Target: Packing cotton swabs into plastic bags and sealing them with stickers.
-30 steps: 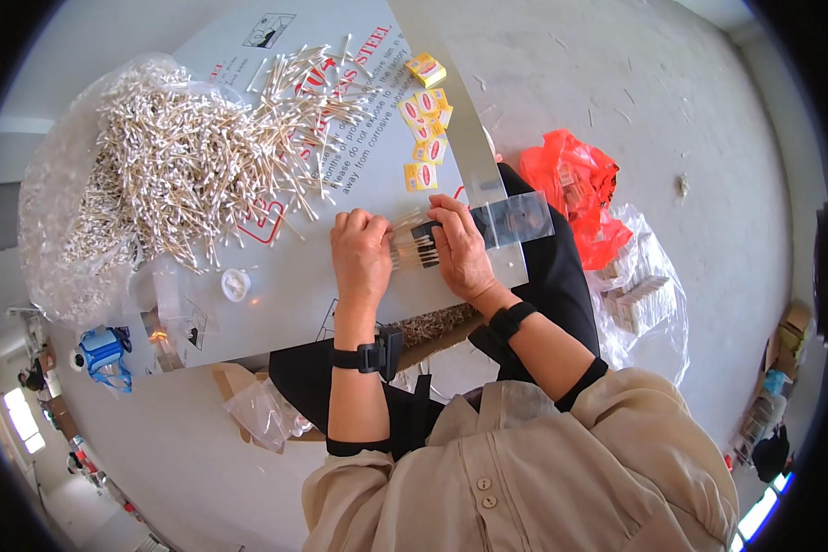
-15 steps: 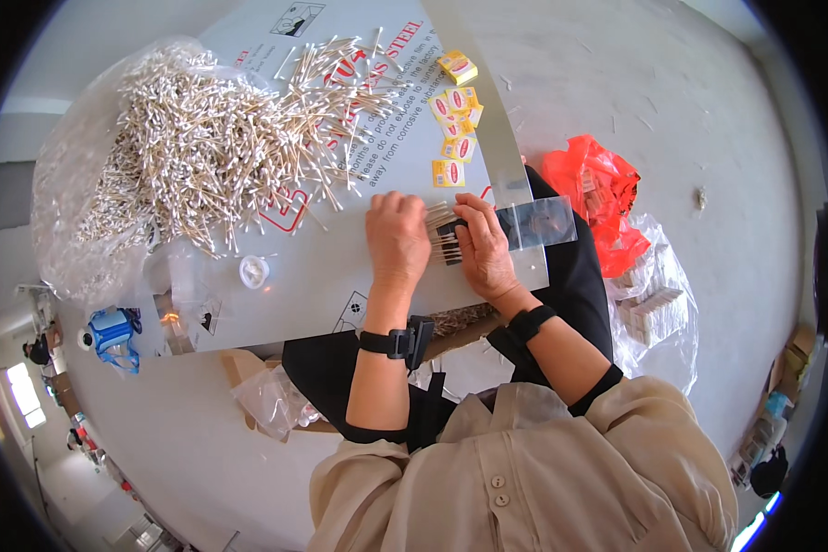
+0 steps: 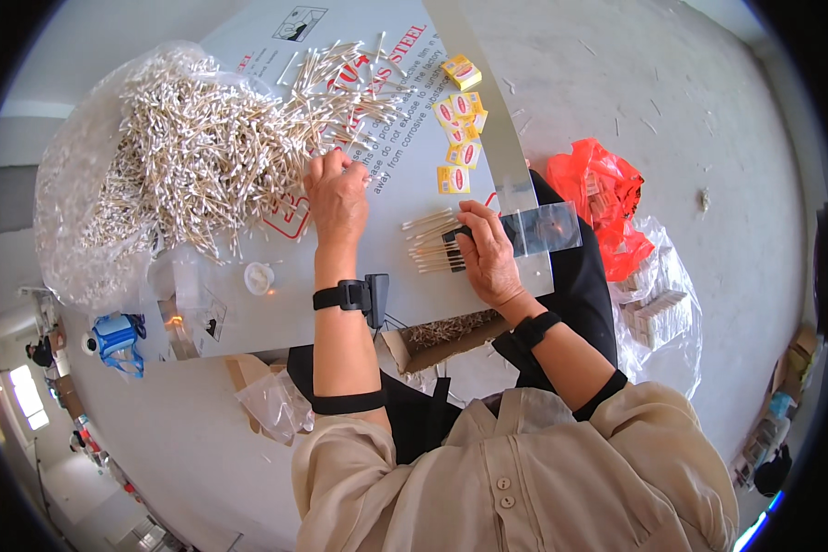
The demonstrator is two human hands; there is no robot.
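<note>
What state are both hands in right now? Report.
Left hand: curled at the edge of the swab pile; grip cannot be told.
Right hand: partly curled by the laid-out swabs; whether it grips them cannot be told.

Swab row (image 3: 432,249) partly under right grip (image 3: 489,259)

A person wears a loose beige shirt (image 3: 607,478), its front placket (image 3: 497,455) set with two round, pale buttons (image 3: 503,483). To the placket's left, a black wristband (image 3: 331,300) with a chunky buckle carries a dark, boxy module (image 3: 378,299), and a black elastic cuff (image 3: 348,403) rings the arm below the sleeve. To the placket's right, a second black wristband (image 3: 535,327) and a matching black cuff (image 3: 601,391) appear. Above the placket, black trousers (image 3: 575,308) show; the left hand (image 3: 339,198) and right hand (image 3: 488,258) are bare.
</note>
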